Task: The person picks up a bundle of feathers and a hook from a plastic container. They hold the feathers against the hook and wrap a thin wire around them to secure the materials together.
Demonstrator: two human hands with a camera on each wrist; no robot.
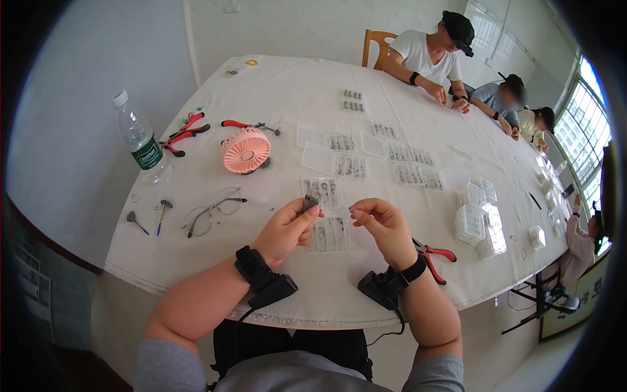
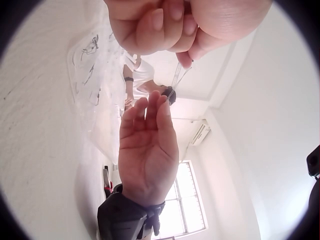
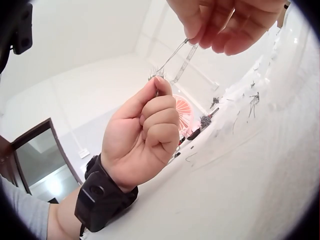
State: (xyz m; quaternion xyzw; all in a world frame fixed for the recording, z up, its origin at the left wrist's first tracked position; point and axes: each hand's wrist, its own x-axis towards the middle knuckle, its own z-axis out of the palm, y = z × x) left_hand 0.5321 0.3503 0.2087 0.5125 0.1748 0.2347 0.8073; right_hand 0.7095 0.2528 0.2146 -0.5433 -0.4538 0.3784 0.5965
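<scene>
Left hand is pinching a grey bundle; right fingertips are pinching a thin strand. A clear tray is lying below the fingers.

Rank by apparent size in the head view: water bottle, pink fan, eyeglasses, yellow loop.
1. Water bottle
2. Pink fan and eyeglasses: too alike to rank
3. Yellow loop, also well back on the table
</scene>
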